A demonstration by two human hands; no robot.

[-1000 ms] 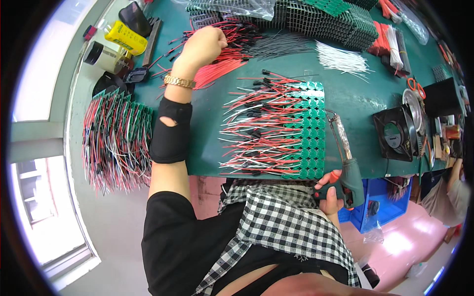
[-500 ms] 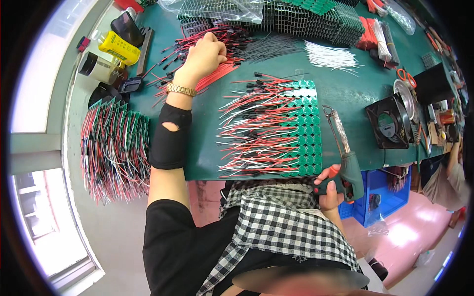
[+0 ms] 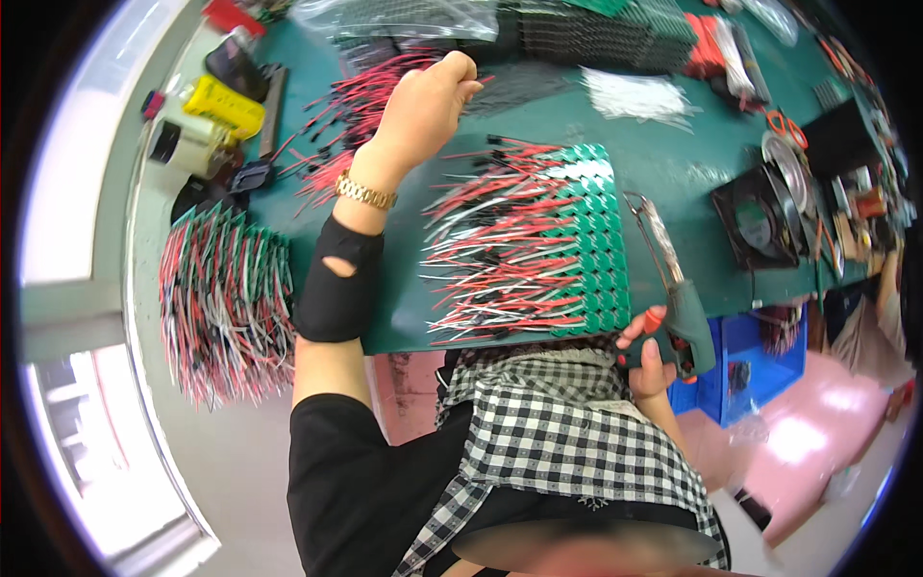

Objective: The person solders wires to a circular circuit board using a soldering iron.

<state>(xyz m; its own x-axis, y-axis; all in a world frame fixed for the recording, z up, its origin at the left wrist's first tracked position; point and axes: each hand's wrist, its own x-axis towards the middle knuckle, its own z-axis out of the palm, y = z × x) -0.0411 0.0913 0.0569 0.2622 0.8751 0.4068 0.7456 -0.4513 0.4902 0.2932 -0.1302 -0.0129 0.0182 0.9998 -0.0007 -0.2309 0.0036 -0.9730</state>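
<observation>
My left hand (image 3: 428, 108), a gold watch band on its wrist, is raised over the back left of the table. Its fingers are pinched together, and a thin red wire (image 3: 487, 79) shows at their tips; the rest of it is hidden. Beneath and beside that hand lies a pile of red wires with black connectors (image 3: 361, 101). At the front edge, my right hand (image 3: 652, 361) is wrapped round a green soldering gun (image 3: 687, 322), whose metal tip points away from me. Left of it lies a panel of small green circuit boards (image 3: 598, 240) with red and white wires (image 3: 505, 260) fanning leftward.
White wires (image 3: 639, 96) and dark wires (image 3: 524, 88) lie at the back, before stacked dark grids (image 3: 606, 38). A fan (image 3: 755, 219) stands right; a blue crate (image 3: 760, 370) sits below the table. Wired boards (image 3: 226, 303) hang at left, near a yellow bottle (image 3: 223, 106).
My left hand has moved right, away from the red wire pile, with a red wire now at its fingertips. My right hand keeps its hold on the soldering gun. The view has shifted slightly.
</observation>
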